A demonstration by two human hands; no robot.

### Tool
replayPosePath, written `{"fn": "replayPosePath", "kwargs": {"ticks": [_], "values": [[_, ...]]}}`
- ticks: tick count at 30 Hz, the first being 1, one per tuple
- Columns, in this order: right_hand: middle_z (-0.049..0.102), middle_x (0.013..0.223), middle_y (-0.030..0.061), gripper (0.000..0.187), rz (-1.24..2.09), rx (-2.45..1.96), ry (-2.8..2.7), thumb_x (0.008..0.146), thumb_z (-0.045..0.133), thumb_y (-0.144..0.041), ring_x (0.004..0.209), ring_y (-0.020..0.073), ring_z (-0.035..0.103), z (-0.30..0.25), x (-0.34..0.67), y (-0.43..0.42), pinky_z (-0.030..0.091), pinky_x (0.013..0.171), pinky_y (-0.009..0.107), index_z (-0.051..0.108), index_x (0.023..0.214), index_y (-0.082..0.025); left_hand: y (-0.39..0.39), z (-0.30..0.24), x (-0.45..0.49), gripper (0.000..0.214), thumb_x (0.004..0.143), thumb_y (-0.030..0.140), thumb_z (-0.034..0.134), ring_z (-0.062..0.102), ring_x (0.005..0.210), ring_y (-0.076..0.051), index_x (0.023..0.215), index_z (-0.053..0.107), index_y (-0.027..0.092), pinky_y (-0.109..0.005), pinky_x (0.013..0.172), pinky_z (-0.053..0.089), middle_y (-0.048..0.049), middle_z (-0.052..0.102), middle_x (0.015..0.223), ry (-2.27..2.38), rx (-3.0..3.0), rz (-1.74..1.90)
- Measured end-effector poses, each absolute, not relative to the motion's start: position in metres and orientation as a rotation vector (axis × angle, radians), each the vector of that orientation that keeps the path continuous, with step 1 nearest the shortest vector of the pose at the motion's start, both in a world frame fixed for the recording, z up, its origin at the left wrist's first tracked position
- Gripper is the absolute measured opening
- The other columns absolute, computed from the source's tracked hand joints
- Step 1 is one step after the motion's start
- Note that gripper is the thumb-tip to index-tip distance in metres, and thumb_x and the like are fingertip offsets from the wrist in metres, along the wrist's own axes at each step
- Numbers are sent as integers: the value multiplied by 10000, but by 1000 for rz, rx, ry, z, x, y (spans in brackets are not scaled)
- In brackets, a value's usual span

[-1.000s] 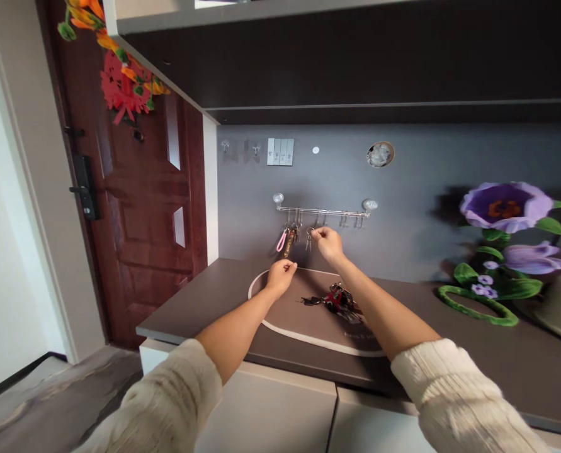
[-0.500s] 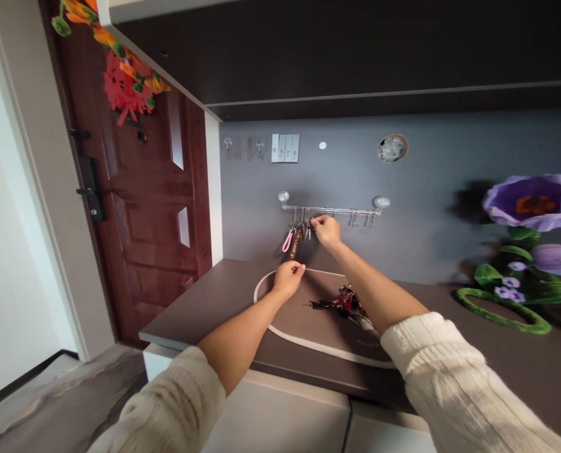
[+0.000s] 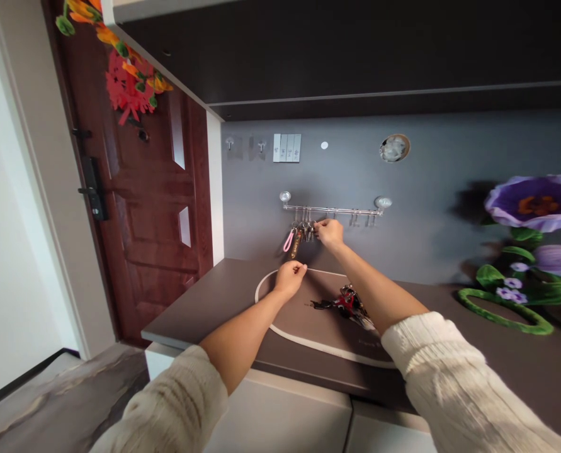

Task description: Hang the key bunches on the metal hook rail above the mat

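Observation:
A clear rail [image 3: 341, 211] with small hooks runs along the grey back wall. Bunches of keys [image 3: 308, 231] hang from its left part, together with a pink loop strap [image 3: 288, 241] and a brown lettered tag [image 3: 296, 244]. At the right side of these keys, my right hand [image 3: 330, 234] is closed in a pinch on a key ring, its fingertips close under a hook. My left hand [image 3: 290, 279] hovers lower, just below the brown tag, thumb and fingers pressed together; whatever they may hold is hidden. More keys with a red and black fob [image 3: 345, 303] lie on the brown mat [image 3: 303, 333].
The mat with a pale rim lies on a dark countertop [image 3: 190, 296]. A dark shelf [image 3: 356, 50] overhangs the rail. Purple plush flowers [image 3: 535, 204] stand at the right, and a red-brown door [image 3: 143, 239] is on the left. Wall hooks [image 3: 261, 146] sit above the rail.
The view has shifted very slightly. My right hand has drawn a touch to the right of the hanging keys; my left hand stays almost where it was.

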State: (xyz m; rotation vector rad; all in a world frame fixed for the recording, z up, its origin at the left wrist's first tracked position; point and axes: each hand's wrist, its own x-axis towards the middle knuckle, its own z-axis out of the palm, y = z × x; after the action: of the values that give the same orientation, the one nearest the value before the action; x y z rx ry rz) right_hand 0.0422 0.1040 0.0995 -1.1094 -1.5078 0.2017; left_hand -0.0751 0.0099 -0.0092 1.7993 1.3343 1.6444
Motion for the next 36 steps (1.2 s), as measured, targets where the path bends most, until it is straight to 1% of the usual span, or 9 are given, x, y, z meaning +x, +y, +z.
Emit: {"fn": "replayPosePath", "kwargs": {"ticks": [4, 9, 13, 21, 24, 28, 32, 36], "values": [[615, 529, 43, 132, 328, -1097, -1494, 686, 580, -241, 573, 147, 605, 96, 40, 102, 476, 576, 243, 642, 621, -145, 10, -9, -74, 237, 757, 331, 489, 512, 575, -109, 652, 598, 150, -225, 572, 380, -6, 589, 608, 1324, 1798, 1643], [610, 566, 43, 134, 506, -1134, -1464, 732, 530, -201, 496, 131, 571, 97, 39, 88, 478, 509, 265, 612, 649, -136, 10, -10, -76, 238, 757, 332, 488, 501, 566, -104, 657, 596, 146, -221, 564, 369, -1, 576, 597, 1318, 1812, 1639], [607, 581, 43, 126, 536, -1149, -1456, 736, 533, -182, 505, 125, 564, 98, 46, 69, 477, 505, 265, 596, 636, -137, 10, -10, -77, 236, 764, 324, 488, 499, 568, -103, 665, 602, 143, -218, 564, 371, -1, 576, 597, 1337, 1861, 1622], [636, 660, 53, 108, 590, -1103, -1520, 743, 537, -182, 535, 105, 558, 91, 78, 23, 463, 510, 227, 588, 660, -136, -4, -5, -74, 189, 766, 270, 502, 516, 652, -122, 696, 630, 150, -239, 652, 393, -27, 606, 692, 1371, 2082, 1577], [644, 686, 57, 102, 619, -1099, -1505, 740, 556, -202, 544, 100, 561, 84, 90, 7, 461, 520, 219, 588, 670, -135, -11, -3, -71, 156, 756, 239, 518, 523, 664, -123, 714, 639, 150, -240, 670, 402, -28, 614, 709, 1349, 2079, 1565], [641, 682, 59, 128, 600, -1114, -1537, 756, 539, -232, 556, 100, 563, 65, 104, -6, 463, 551, 226, 596, 704, -129, -27, 0, -67, 134, 739, 214, 535, 521, 636, -115, 723, 646, 141, -235, 652, 408, -20, 623, 691, 1263, 2104, 1425], [646, 688, 50, 172, 459, -1177, -1630, 763, 521, -276, 608, 118, 570, 41, 113, -19, 457, 631, 256, 620, 739, -137, -43, 3, -63, 152, 742, 218, 529, 521, 641, -116, 758, 652, 131, -235, 652, 411, -30, 634, 720, 1175, 2189, 1322], [668, 805, 48, 188, 272, -1175, -1764, 767, 508, -276, 730, 140, 580, 24, 114, -40, 429, 738, 275, 646, 814, -157, -51, 4, -63, 149, 737, 233, 544, 549, 747, -133, 778, 660, 149, -248, 730, 416, -37, 649, 801, 1159, 2327, 1245]]}}
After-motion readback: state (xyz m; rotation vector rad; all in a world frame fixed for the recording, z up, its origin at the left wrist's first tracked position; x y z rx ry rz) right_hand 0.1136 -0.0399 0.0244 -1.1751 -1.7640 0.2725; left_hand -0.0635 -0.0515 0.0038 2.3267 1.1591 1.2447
